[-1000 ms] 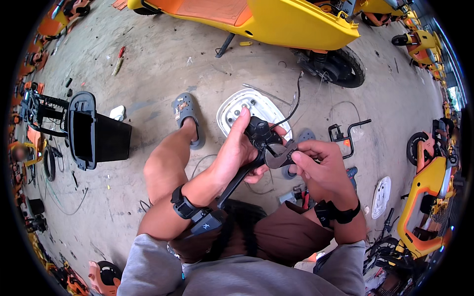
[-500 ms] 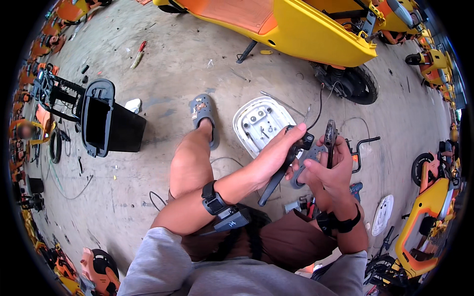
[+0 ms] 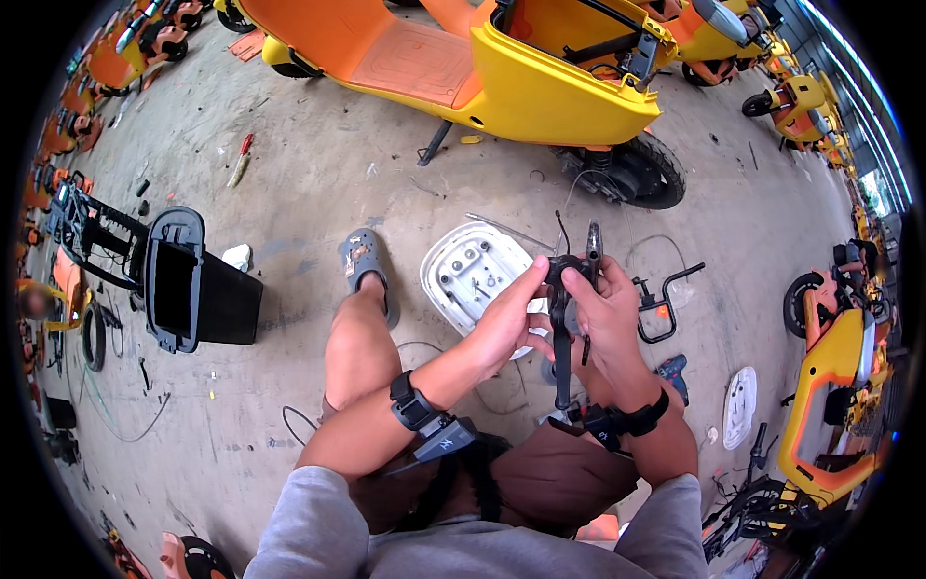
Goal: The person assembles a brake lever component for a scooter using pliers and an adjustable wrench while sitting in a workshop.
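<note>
In front of my knees, a black brake lever (image 3: 562, 359) with its clamp end up hangs between my two hands. My left hand (image 3: 503, 326) is closed round its upper part from the left. From the other side the thumb of my right hand (image 3: 608, 314) presses against the lever's head. That same hand grips a pair of dark pliers (image 3: 593, 253), jaws pointing up, handles partly hidden by the fingers. A thin cable sticks up beside the lever's head. Just beyond my left hand, a white tray-like shell (image 3: 433, 280) lies on the floor with bolts and small parts in it.
A yellow-and-orange scooter (image 3: 564, 92) stands ahead on its side stand. To the left is a black bin-like box (image 3: 231, 301); farther off lies a red-handled tool (image 3: 241, 159). On the right are a bent black bar (image 3: 664, 338), a cordless drill (image 3: 674, 374) and a white panel (image 3: 740, 410).
The brake lever has swung from slanted to nearly upright. My right hand has come left with the pliers, and its thumb now touches the lever. The whole view has shifted.
</note>
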Demonstrator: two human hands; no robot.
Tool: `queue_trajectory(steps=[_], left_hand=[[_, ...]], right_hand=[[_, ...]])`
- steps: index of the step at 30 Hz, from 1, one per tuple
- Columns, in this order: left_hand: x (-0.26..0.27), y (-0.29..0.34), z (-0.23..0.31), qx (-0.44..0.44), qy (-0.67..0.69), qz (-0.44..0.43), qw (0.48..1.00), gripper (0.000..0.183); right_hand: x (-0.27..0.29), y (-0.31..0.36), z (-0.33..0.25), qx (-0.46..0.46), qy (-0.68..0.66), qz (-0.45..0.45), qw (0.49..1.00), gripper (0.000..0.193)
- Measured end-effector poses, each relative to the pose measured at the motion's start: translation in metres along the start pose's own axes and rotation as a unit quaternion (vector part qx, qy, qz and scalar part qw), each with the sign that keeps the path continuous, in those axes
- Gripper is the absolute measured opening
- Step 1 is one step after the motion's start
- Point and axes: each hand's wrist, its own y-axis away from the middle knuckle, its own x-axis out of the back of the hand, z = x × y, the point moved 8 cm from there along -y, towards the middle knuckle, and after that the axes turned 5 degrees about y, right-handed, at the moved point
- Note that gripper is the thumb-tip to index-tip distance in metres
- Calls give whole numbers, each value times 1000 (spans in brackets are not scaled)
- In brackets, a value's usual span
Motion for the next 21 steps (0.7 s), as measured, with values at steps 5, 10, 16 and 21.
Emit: queue_trajectory(steps=[5, 10, 16, 21], left_hand=[[9, 4, 6, -47, -36, 36, 998, 63], [0, 38, 47, -63, -63, 72, 993, 56], [45, 131, 124, -155, -408, 87, 895, 37], [171, 144, 98, -87, -423, 173, 885, 29]], right_hand=[[8, -1, -2, 12, -71, 6, 997, 34], [17, -3, -11, 18, -94, 22, 995, 30], [20, -10, -16, 20, -129, -19, 991, 39], [24, -7, -25, 12, -108, -20, 994, 39]])
